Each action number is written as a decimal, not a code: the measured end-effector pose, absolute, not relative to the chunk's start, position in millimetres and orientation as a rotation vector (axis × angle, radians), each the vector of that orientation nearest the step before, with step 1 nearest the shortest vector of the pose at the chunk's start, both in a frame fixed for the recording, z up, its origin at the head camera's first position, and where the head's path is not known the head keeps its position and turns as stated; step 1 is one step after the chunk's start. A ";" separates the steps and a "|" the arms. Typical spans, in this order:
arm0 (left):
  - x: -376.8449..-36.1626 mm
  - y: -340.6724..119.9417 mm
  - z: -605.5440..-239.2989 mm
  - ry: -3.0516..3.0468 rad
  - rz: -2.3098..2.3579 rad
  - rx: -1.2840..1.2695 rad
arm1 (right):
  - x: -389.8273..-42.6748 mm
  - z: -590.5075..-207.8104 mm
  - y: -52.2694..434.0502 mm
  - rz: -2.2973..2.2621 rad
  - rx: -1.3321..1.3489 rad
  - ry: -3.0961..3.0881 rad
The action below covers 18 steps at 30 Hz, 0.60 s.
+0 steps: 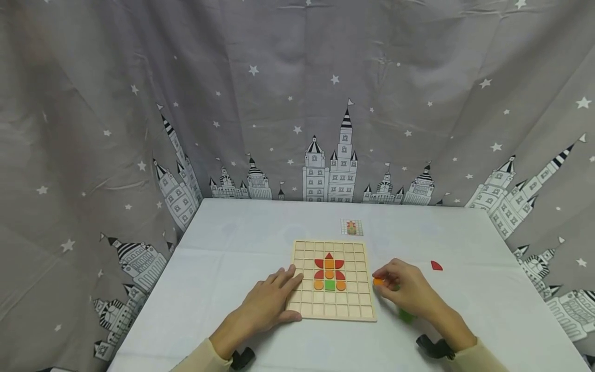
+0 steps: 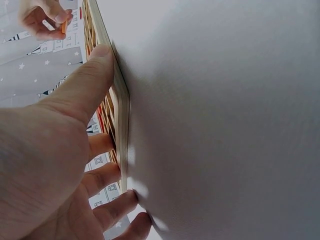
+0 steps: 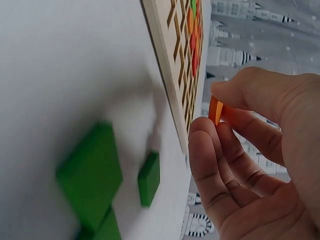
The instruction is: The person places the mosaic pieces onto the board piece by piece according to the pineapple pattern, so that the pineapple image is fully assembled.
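Observation:
A wooden grid board (image 1: 307,305) lies on the white table. Near its middle sits a pattern of red, orange and green tiles, among them orange discs (image 1: 341,285), an orange square (image 1: 329,264), a red triangle (image 1: 329,256) and a green square (image 1: 329,285). My left hand (image 1: 267,302) rests along the board's left edge, fingers spread, with the thumb (image 2: 92,75) touching the rim. Just off the right edge, my right hand (image 1: 405,287) pinches an orange tile (image 3: 216,111) between thumb and fingertips. It is seen nearly edge-on, so its full outline is hidden.
Green tiles (image 3: 92,172) lie on the table under my right hand, partly covered in the head view. A red quarter-circle tile (image 1: 436,265) lies farther right. Behind the board is a small pattern card (image 1: 351,227). A grey castle-print curtain (image 1: 279,103) hangs behind the table.

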State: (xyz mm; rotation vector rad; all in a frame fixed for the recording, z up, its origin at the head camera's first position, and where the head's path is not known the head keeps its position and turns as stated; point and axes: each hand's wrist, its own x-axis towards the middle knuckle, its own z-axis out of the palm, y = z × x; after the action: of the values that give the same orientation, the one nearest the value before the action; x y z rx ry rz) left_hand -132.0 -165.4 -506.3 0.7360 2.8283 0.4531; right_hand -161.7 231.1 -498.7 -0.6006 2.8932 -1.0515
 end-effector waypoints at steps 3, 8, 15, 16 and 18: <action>-132.2 -165.5 -506.0 2.829 0.450 0.731 | -161.6 -499.1 222.5 -1.065 -0.637 2.858; -131.4 -165.1 -505.0 2.828 0.456 0.719 | -161.7 -501.0 210.7 -1.090 -0.712 2.806; -130.8 -164.5 -504.2 2.831 0.461 0.728 | -161.5 -505.3 196.4 -1.129 -0.789 2.755; -130.7 -164.5 -504.3 2.831 0.462 0.730 | -161.5 -505.9 194.4 -1.128 -0.797 2.747; -130.6 -164.5 -504.1 2.831 0.463 0.730 | -161.6 -507.0 190.0 -1.123 -0.819 2.736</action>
State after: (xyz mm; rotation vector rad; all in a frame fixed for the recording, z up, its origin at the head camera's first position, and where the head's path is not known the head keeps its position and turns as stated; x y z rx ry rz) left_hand -130.6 -164.5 -504.1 0.7301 2.8307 0.4625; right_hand -161.6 190.0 -507.0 -0.8188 2.7360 -1.1227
